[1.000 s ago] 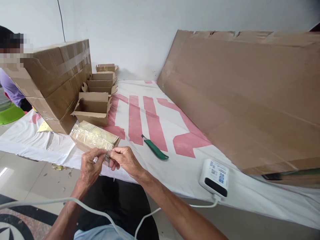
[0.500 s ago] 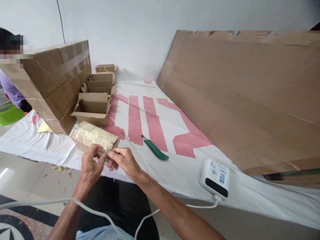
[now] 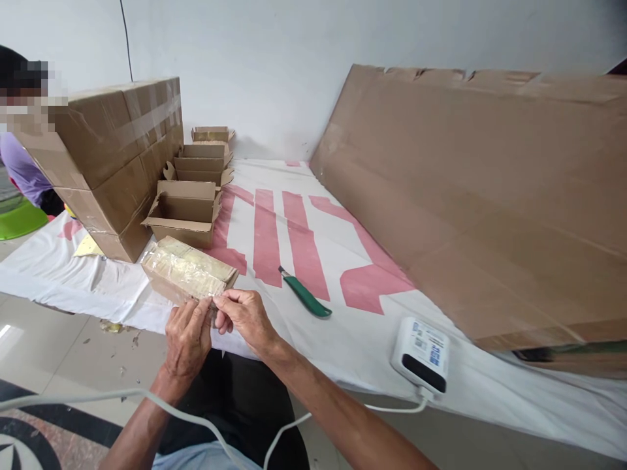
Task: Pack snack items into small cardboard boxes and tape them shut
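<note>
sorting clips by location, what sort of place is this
Probably a small packing workspace, judging by a box under clear film or tape, several open cardboard boxes on a cloth-covered table, and a green-handled tool.

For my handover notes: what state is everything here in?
Taped box: top covered by clear tape
Front brown box: open
Box behind it: open
Green-handled tool: lying on cloth
White device: cable plugged in
Large cardboard panel: top edge ragged
Left hand: touching taped box
Right hand: fingers pinched
</note>
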Demonstrator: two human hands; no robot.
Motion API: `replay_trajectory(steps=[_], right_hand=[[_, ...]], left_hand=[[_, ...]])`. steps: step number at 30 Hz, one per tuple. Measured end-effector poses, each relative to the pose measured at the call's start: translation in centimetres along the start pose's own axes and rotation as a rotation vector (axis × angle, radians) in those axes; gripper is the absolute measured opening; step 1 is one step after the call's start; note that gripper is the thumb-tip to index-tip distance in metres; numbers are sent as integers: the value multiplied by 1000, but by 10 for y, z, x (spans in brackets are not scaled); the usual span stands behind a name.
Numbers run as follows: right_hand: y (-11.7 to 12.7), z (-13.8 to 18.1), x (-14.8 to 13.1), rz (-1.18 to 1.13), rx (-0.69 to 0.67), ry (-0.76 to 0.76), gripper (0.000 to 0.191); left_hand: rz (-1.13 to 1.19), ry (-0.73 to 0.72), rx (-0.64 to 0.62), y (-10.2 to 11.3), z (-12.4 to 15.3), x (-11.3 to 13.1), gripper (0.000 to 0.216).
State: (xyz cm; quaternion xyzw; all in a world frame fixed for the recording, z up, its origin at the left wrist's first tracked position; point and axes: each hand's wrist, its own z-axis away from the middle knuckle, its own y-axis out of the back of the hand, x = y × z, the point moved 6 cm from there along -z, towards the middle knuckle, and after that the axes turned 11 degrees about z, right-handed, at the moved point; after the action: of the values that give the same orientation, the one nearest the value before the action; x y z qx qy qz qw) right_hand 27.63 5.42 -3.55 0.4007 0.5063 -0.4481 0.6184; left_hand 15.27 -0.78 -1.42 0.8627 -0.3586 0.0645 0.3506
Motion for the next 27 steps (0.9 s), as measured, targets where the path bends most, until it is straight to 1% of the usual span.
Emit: replay_trajectory(steps=[2,7,11,16,20,22,24,25,27], right_hand=[[0,0,-1,-7,5,6,39],[1,1,-1,-16,35,-5,36],[1,3,-1,-35,60,-20,35],[-1,7,-3,-74,84,-11,39],[-2,8,-7,-65,85,29,43],[-1,8,-8,-46,89,47,45],[0,9,-9,-14,74,65,46],[0,9,-9,5,60,79,46],[1,10,-8,39,33,109,45]], left_hand=[[-50,-1,-8,-1,0,1,27],[-160,-33,-10,-6,-2,9,39],[-147,-46,-22,-9,-1,14,53],[-175,-56,-78,-13,2,19,71],[-213,-63,-68,-19,4,21,83],[-173,-37,-71,-22,6,19,86],[-99,16,-78,-22,8,14,86],[-51,55,-81,-21,8,11,82],[83,167,-92,-16,8,3,69]])
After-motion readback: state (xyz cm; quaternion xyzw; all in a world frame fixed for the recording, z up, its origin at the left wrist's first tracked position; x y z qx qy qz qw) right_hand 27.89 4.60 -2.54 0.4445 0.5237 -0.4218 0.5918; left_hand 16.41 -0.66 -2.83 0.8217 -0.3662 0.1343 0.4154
